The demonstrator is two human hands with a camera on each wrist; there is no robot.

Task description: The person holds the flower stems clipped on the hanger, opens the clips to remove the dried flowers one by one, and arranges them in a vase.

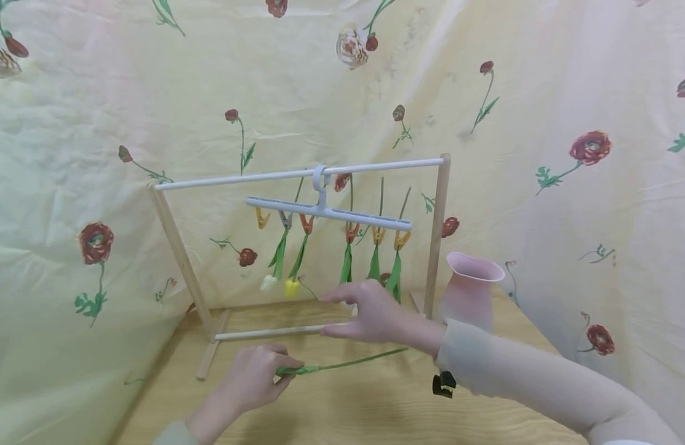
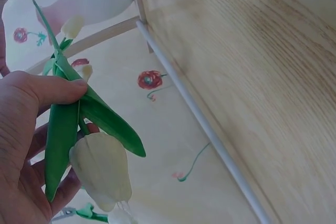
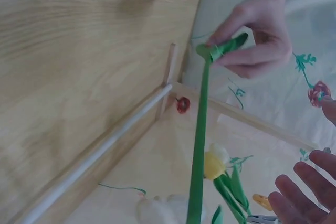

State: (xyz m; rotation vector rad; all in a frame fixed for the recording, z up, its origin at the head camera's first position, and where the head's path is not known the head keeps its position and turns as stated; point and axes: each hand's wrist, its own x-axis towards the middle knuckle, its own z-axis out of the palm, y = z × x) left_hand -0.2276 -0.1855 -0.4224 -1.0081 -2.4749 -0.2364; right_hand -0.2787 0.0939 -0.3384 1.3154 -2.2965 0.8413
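Head view: we see the left hand (image 1: 256, 378) pinching a tulip (image 1: 309, 369), its stem (image 1: 365, 360) reaching below the right hand (image 1: 370, 312), spread and holding nothing; beyond both hands, a hanger (image 1: 287, 205) suspends clipped tulips (image 1: 291, 287) bloom-down, apparently because the clips (image 1: 352, 233) grip their stems. Left wrist: we find the thumb (image 2: 63, 88) pressing the leaf bases, seemingly leaving the stem free; the white bloom (image 2: 102, 169) sits beside the fingertips. Right wrist: the stem passes beside the right hand's parted fingers (image 3: 317, 182).

Pink vase (image 1: 468, 300) upright near far right corner of wooden table (image 1: 376, 408); floral cloth (image 1: 298, 80) hangs behind far edge, along both side edges.
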